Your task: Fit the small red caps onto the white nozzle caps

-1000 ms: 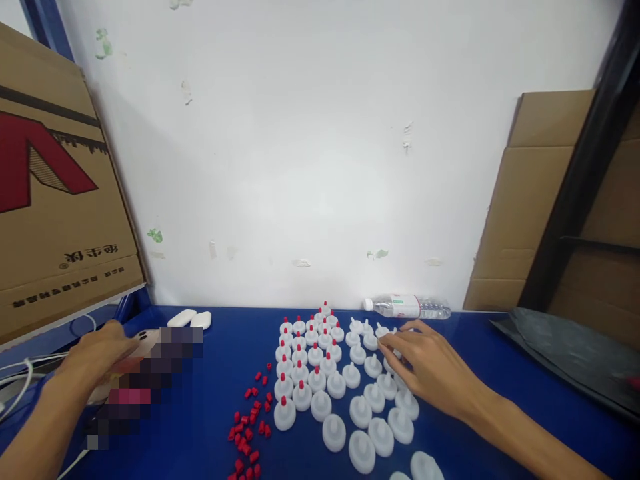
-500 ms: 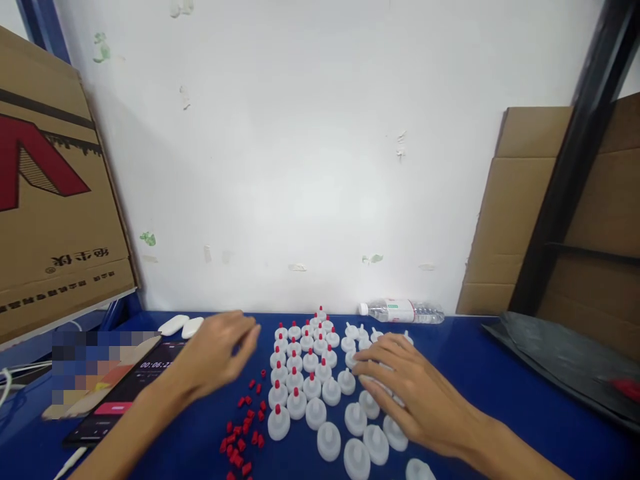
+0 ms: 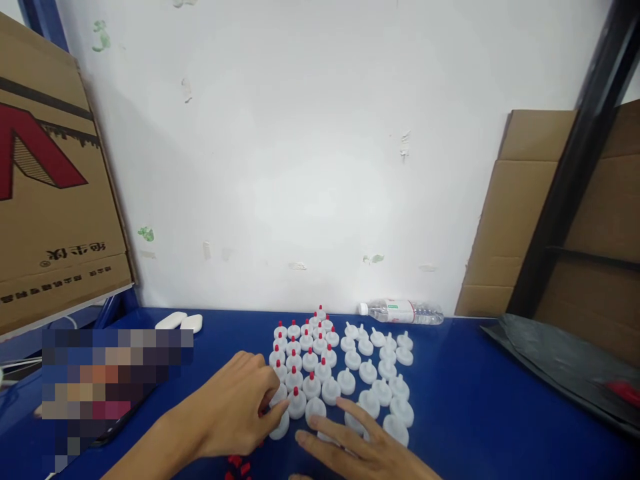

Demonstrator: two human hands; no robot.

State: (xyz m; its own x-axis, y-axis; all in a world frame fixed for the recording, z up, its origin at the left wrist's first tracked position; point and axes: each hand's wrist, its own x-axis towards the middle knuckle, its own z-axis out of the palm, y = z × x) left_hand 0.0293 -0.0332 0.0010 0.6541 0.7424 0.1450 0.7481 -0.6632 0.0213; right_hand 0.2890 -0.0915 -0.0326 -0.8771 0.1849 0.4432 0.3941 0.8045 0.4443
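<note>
Rows of white nozzle caps stand on the blue table [image 3: 475, 413]. Those on the left wear red tips [image 3: 305, 350]; the ones on the right are plain white [image 3: 383, 363]. My left hand [image 3: 237, 410] rests at the front left corner of the rows with its fingers curled together against a cap [image 3: 280, 428]; what they pinch is hidden. It covers most of the loose red tips [image 3: 237, 465]. My right hand [image 3: 353, 448] lies at the bottom edge, fingers stretched out flat over the front plain caps.
A cardboard box [image 3: 50, 200] leans at the left and folded cardboard [image 3: 520, 220] stands at the right behind a black post [image 3: 575, 173]. A water bottle [image 3: 400, 311] lies by the wall. Two white oval cases [image 3: 179, 322], a phone [image 3: 110, 407] and a black bag [image 3: 565, 363] are also on the table.
My left hand has come from the phone at the left across to the front left caps. My right hand has drawn back from the far plain caps to the front ones.
</note>
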